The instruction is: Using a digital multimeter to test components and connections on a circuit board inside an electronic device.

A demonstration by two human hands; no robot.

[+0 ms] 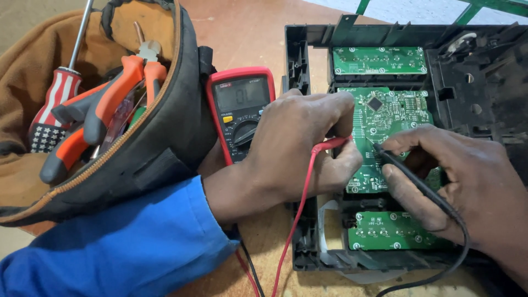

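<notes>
My left hand, with a blue sleeve, pinches a red test probe against the left edge of a green circuit board. A red lead trails down from it. My right hand grips a black test probe, its tip touching the middle of the same board. Behind my left hand leans a red multimeter with a grey display and a dial. The board lies inside a black plastic housing.
Two smaller green boards sit above and below the main one in the housing. At left, a brown and black tool bag holds orange-handled pliers and a striped screwdriver. All rests on a wooden table.
</notes>
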